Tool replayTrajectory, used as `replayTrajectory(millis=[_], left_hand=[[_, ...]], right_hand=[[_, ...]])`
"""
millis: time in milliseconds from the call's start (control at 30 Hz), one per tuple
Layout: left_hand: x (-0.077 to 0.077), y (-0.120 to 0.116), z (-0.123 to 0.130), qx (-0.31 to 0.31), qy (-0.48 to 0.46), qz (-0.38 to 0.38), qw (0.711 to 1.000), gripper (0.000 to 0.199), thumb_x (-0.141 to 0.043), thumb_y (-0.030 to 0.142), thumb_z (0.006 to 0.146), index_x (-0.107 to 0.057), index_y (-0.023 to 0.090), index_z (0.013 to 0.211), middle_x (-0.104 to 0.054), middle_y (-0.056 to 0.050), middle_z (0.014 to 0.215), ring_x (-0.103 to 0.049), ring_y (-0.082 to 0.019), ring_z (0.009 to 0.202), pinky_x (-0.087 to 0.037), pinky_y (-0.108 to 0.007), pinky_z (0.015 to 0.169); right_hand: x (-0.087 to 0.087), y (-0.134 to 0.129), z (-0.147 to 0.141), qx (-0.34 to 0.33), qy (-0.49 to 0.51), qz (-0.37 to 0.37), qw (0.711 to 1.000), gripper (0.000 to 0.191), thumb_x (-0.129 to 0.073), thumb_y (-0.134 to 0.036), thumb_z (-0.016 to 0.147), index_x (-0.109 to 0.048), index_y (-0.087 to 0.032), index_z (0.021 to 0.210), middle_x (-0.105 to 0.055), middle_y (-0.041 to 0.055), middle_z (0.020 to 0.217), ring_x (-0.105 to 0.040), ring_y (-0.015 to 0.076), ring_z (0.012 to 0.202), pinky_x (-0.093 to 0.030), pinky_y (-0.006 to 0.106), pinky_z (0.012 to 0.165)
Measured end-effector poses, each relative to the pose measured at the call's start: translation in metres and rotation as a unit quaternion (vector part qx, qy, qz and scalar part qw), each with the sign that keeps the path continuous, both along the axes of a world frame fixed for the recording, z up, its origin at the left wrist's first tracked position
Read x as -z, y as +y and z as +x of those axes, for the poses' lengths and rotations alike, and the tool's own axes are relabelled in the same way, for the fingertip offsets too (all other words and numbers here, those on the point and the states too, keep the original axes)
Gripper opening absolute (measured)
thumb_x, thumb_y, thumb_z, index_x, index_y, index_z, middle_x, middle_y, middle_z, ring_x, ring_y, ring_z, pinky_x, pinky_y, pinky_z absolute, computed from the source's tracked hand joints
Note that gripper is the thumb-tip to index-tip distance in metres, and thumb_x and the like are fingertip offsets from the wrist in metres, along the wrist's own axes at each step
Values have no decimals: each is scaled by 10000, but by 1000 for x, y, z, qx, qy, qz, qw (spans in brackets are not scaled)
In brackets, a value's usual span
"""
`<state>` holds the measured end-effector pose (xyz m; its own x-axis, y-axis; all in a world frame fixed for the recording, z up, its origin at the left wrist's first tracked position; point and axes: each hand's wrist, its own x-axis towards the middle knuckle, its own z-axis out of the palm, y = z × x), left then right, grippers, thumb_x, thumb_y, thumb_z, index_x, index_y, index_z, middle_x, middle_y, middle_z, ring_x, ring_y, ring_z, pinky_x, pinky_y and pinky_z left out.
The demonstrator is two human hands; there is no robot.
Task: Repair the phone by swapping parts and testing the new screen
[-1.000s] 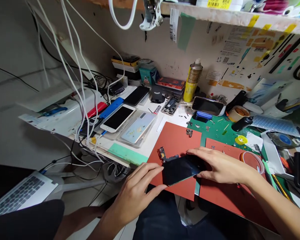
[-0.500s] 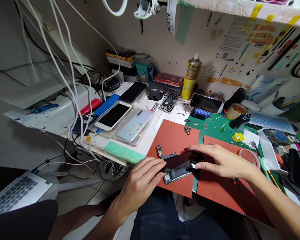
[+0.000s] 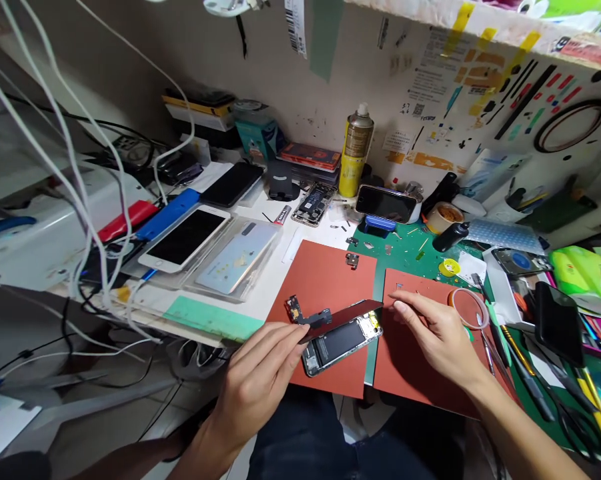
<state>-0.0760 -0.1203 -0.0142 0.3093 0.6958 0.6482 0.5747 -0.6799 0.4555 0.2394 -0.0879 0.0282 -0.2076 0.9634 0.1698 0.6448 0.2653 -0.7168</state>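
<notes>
An opened phone body (image 3: 341,341) lies on the left red mat (image 3: 325,263), its battery and inner parts showing. Its dark screen panel (image 3: 353,312) is tilted up along the far side of the body. My left hand (image 3: 267,367) pinches the panel's left end, close to the body's lower corner. Just right of the panel's other end is my right hand (image 3: 437,333), thumb and forefinger apart, holding nothing that I can see. Beyond my left fingertips a small black flex part (image 3: 310,318) rests on the mat.
Several phones, including a white one (image 3: 186,238), lie at the left. A yellow spray can (image 3: 357,150) stands at the back. Tools and a tape roll (image 3: 467,308) are at the right. White cables hang at the left.
The view has shifted right. My right hand has come off the phone and moved away to the right. The panel is raised more, and the upper inner parts now show.
</notes>
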Motion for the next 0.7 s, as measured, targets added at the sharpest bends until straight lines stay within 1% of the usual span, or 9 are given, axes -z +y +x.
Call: replayTrajectory(millis=[67, 100, 200, 267, 400, 500, 600, 667, 700], left_hand=[[2, 0, 1, -2, -4, 5, 1000, 418, -653, -86, 933, -688, 112, 1300, -766, -121, 1125, -700, -223, 1083, -576, -393, 974], [2, 0, 1, -2, -8, 6, 1000, 415, -652, -86, 934, -690, 113, 1297, -767, -121, 1125, -703, -221, 1082, -579, -390, 973], [4, -1, 1, -3, -14, 7, 1000, 414, -641, -88, 940, -692, 121, 1294, -774, -113, 1112, -710, -212, 1064, -587, -378, 958], [5, -1, 1, -8, -14, 8, 1000, 412, -633, -86, 945, -693, 127, 1293, -780, -106, 1100, -717, -205, 1044, -592, -369, 949], [3, 2, 3, -24, -17, 11, 1000, 390, -634, -68, 953, -706, 155, 1265, -792, -88, 1070, -733, -199, 1003, -600, -358, 931], [1, 4, 6, -31, -29, 13, 999, 378, -643, -67, 946, -712, 160, 1240, -796, -82, 1050, -738, -199, 980, -597, -357, 926], [-1, 5, 8, -36, -36, 14, 999, 371, -646, -66, 943, -709, 152, 1237, -795, -76, 1040, -740, -192, 967, -594, -340, 926], [-1, 6, 9, -40, -38, 14, 998, 363, -646, -62, 945, -708, 146, 1236, -792, -73, 1034, -738, -185, 960, -591, -324, 921], [-2, 6, 9, -42, -38, 13, 998, 363, -645, -63, 946, -707, 143, 1239, -791, -73, 1034, -735, -181, 959, -589, -318, 920]], right_hand=[[3, 1, -8, -5, 10, -12, 1000, 277, -539, -391, 1112, -724, -251, 1263, -804, 35, 1159, -761, 197, 1015, -560, 316, 871], [4, 2, -11, -9, 10, -9, 1000, 277, -538, -384, 1112, -725, -244, 1260, -803, 39, 1144, -757, 195, 989, -553, 314, 853], [3, 7, -21, -21, 10, 14, 1000, 256, -528, -353, 1115, -745, -224, 1155, -782, 31, 969, -715, 173, 822, -513, 297, 742], [2, 9, -25, -23, 14, 31, 999, 244, -528, -334, 1115, -741, -219, 1081, -753, 19, 898, -677, 160, 765, -487, 285, 704], [2, 14, -28, -26, 18, 44, 999, 222, -527, -299, 1115, -725, -223, 1049, -751, 16, 913, -671, 155, 776, -485, 279, 729], [2, 17, -29, -23, 19, 43, 999, 244, -513, -315, 1119, -728, -227, 1046, -763, 26, 925, -687, 168, 788, -504, 290, 737], [1, 16, -29, -3, 22, 54, 998, 254, -513, -337, 1115, -742, -227, 1099, -791, 45, 974, -726, 189, 828, -543, 310, 763], [-1, 11, -28, 32, 23, 74, 996, 247, -529, -334, 1106, -747, -217, 1117, -798, 51, 966, -737, 193, 820, -559, 308, 752], [-2, 7, -27, 55, 20, 85, 995, 233, -552, -331, 1096, -753, -213, 1080, -794, 45, 927, -730, 186, 784, -556, 296, 723]])
